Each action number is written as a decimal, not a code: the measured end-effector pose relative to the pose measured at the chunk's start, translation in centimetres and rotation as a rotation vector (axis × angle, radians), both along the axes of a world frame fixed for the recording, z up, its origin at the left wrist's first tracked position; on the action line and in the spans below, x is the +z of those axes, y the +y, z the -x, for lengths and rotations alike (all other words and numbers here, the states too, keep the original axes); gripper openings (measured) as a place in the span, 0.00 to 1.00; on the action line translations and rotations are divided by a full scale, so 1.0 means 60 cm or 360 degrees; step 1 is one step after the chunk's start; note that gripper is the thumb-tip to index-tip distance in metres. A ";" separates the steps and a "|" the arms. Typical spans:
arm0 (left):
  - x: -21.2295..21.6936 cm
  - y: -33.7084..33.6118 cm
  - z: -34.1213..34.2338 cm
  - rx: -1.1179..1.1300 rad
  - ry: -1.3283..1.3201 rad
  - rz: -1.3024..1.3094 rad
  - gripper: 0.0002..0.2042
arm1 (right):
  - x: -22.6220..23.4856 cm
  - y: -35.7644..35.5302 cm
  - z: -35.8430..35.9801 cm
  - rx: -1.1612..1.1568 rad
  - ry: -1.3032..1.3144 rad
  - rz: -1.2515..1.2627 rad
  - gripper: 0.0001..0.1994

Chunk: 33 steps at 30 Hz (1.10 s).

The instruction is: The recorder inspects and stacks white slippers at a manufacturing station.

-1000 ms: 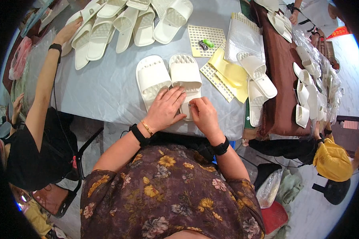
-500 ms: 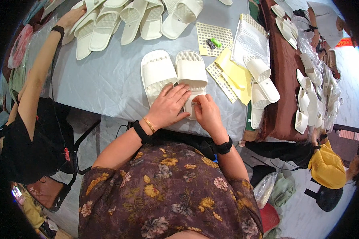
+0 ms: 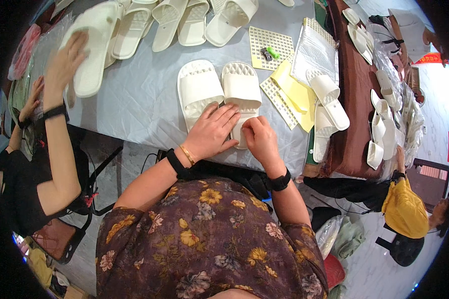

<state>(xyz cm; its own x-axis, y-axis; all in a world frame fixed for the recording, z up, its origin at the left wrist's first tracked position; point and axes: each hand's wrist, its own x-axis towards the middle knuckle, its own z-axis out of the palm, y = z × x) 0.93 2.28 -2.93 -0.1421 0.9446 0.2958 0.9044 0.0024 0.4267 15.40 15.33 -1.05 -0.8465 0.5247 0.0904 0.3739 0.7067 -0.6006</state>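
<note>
Two white slippers lie side by side before me, toes pointing away: a left slipper (image 3: 199, 89) and a right slipper (image 3: 240, 92). My left hand (image 3: 212, 132) rests with fingers stretched flat across the inner edges of both, holding them from above. Over the heel of the right slipper, my right hand (image 3: 260, 139) is closed in a pinch, its fingertips at the insole. Whatever those fingertips hold is hidden.
Yellow sticker sheets (image 3: 272, 42) with a small green and black item (image 3: 270, 53) lie beyond. White slippers (image 3: 194, 22) line the far side. Another person's blurred hand (image 3: 67, 62) touches a slipper at left. More slippers (image 3: 327, 104) lie right, near brown cloth (image 3: 351, 119).
A small printed label seen by my right fingertips is now covered. My hands barely moved. At left, the other person's arm drew nearer, and a large slipper now lies by their hand.
</note>
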 end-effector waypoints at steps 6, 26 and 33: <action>-0.004 -0.001 0.000 0.0008 0.0011 -0.0021 0.32 | 0.009 0.001 0.020 0.0037 -0.0235 -0.0177 0.03; -0.008 0.000 0.001 0.0015 0.0005 -0.0008 0.32 | 0.013 0.042 0.034 0.0183 -0.0263 -0.0118 0.04; -0.010 0.000 0.001 0.0014 0.0009 -0.0010 0.33 | 0.012 0.048 0.050 0.0237 -0.0361 -0.0253 0.03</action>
<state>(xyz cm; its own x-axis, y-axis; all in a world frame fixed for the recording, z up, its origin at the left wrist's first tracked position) 0.88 2.27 -3.51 -0.1486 0.9415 0.3025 0.9068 0.0077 0.4214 12.39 18.19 -0.33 -0.9208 0.3881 -0.0382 0.3711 0.8421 -0.3913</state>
